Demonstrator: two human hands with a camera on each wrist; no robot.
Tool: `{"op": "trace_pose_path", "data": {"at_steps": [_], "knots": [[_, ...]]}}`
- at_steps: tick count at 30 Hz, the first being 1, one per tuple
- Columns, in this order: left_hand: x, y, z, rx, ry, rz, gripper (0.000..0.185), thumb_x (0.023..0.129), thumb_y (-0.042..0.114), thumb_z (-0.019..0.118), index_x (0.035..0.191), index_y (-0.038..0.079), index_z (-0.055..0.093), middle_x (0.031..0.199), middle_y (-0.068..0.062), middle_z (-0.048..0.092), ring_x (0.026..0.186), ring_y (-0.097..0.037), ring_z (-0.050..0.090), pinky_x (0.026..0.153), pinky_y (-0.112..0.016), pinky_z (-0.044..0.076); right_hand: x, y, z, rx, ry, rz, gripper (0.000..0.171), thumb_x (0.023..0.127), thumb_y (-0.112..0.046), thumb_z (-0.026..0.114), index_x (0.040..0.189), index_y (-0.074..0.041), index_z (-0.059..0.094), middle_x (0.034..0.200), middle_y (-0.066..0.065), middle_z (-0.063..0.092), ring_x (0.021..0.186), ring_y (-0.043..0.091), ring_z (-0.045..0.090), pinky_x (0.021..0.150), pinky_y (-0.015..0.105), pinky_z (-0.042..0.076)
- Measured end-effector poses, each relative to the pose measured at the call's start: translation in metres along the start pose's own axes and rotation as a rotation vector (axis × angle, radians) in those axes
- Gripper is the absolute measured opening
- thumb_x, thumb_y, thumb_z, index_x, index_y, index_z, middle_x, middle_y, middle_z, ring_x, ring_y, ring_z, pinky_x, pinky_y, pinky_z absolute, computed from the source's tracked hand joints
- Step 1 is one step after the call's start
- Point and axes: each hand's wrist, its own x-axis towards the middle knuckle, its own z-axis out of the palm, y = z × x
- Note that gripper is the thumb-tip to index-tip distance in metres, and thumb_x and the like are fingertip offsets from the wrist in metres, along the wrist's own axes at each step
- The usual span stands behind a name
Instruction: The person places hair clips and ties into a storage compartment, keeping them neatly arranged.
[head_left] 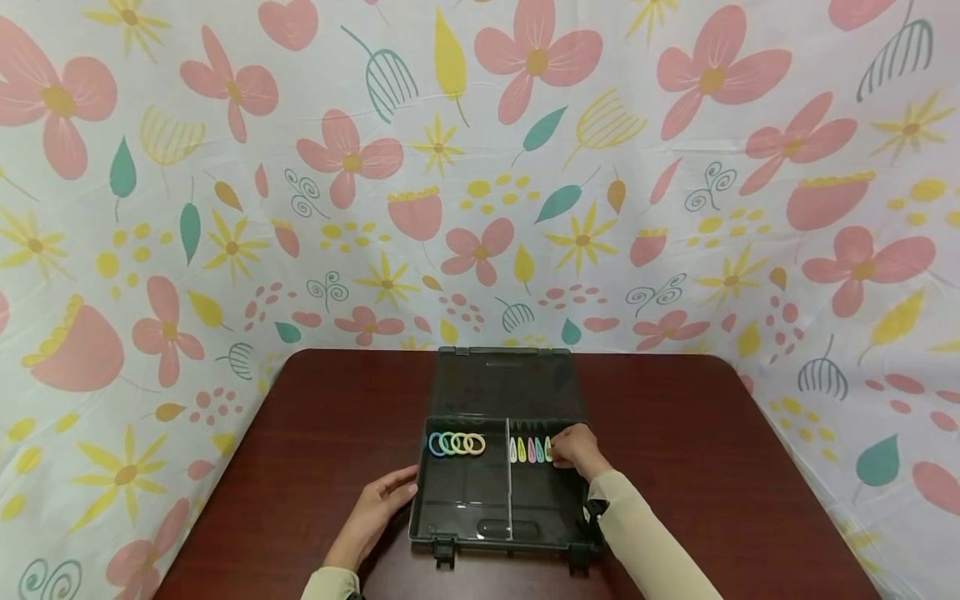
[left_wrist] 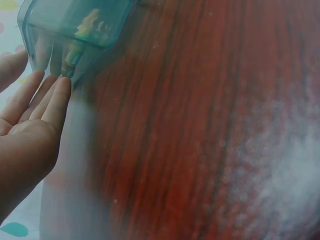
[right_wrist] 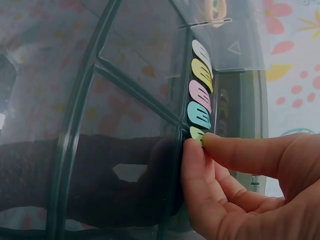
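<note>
A dark translucent plastic case [head_left: 461, 483] lies with its lid [head_left: 510, 387] raised at the back. My left hand [head_left: 375, 512] rests its nearly straight fingertips against the case's left side, as the left wrist view also shows. In the right compartment a row of snap hair clips [head_left: 532, 451] stands along the back: white, yellow, pink, blue and green. Between thumb and forefinger, my right hand [right_wrist: 235, 175] pinches the light green hair clip [right_wrist: 196, 134] at the row's right end. Its fingertips cover part of that clip.
Overlapping pastel rings [head_left: 457, 444] lie at the back of the left compartment. A clear upright divider [head_left: 509, 492] parts the two compartments. Latches [head_left: 445, 552] stick out at the case's front edge. The case is on a dark red wooden table [head_left: 315, 450], with a flowered cloth [head_left: 480, 167] behind.
</note>
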Motion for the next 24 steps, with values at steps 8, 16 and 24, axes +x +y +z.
{"op": "trace_pose_path", "data": {"at_steps": [8, 16, 24], "knots": [[-0.0016, 0.0016, 0.0016, -0.005, 0.01, 0.004, 0.053, 0.094, 0.026, 0.064, 0.139, 0.001, 0.05, 0.142, -0.019, 0.047, 0.131, -0.032, 0.043, 0.104, -0.043, 0.041, 0.0003, 0.0012, -0.0009, -0.022, -0.004, -0.002, 0.012, 0.083, 0.009, 0.064, 0.095, 0.013, 0.066, 0.085, 0.021, 0.063, 0.064, 0.021, 0.066, 0.062, 0.035, 0.058], [-0.0013, 0.0055, 0.0041, -0.016, 0.015, 0.006, 0.053, 0.095, 0.024, 0.063, 0.139, -0.001, 0.049, 0.142, -0.02, 0.046, 0.131, -0.032, 0.043, 0.105, -0.043, 0.04, 0.0008, 0.0007, -0.0034, -0.059, -0.001, -0.025, 0.013, 0.083, 0.008, 0.064, 0.095, 0.013, 0.066, 0.09, 0.023, 0.063, 0.073, 0.026, 0.066, 0.067, 0.038, 0.058], [-0.0007, 0.0022, 0.0005, 0.014, -0.009, 0.005, 0.053, 0.095, 0.027, 0.062, 0.139, 0.001, 0.049, 0.143, -0.021, 0.045, 0.131, -0.036, 0.041, 0.104, -0.046, 0.04, -0.0001, 0.0012, -0.0039, -0.099, 0.006, -0.044, 0.017, 0.082, 0.006, 0.068, 0.098, 0.011, 0.067, 0.097, 0.024, 0.063, 0.082, 0.032, 0.066, 0.073, 0.04, 0.057]]}}
